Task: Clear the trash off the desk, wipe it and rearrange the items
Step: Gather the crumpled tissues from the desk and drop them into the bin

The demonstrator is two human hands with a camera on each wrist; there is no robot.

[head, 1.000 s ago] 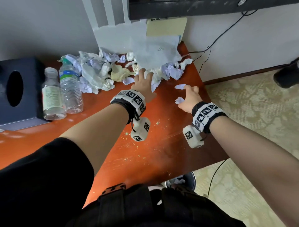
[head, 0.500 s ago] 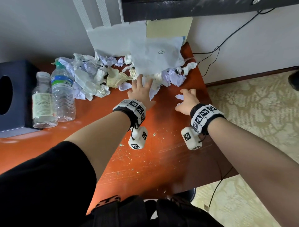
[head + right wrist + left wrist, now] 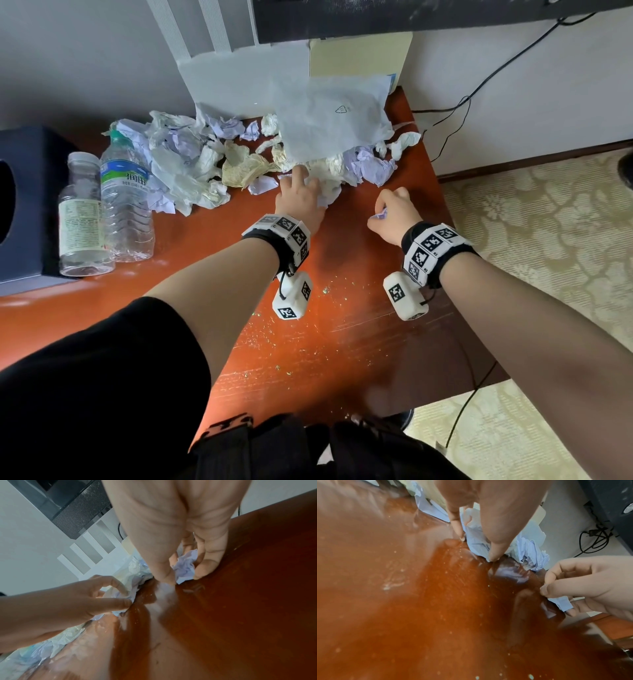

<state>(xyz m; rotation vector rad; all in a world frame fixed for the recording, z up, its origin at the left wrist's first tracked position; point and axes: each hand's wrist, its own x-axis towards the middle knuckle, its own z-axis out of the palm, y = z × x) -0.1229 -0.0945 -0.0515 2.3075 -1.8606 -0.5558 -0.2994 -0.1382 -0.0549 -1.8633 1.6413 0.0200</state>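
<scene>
A heap of crumpled white and pale purple paper (image 3: 191, 161) lies along the back of the orange-brown desk (image 3: 342, 342). My left hand (image 3: 301, 181) is at the heap's near edge. In the left wrist view its thumb and a finger (image 3: 496, 547) pinch a crumpled bluish wad (image 3: 476, 539). My right hand (image 3: 385, 212) is curled just right of it, near the desk's right edge, gripping a small purple scrap (image 3: 186, 566) against the desk. The scrap (image 3: 561, 601) pokes out between its fingers.
A large flat sheet (image 3: 329, 120) leans over the heap at the back. Two clear plastic bottles (image 3: 126, 202) (image 3: 80, 219) stand at left beside a dark box (image 3: 20, 205). Fine crumbs (image 3: 308, 342) speckle the near desk. A cable (image 3: 455, 113) hangs off the right edge above the carpet.
My right hand has closed round the purple scraps that lay loose on the desk and drawn them slightly back. My left hand's fingers have curled into the heap's edge.
</scene>
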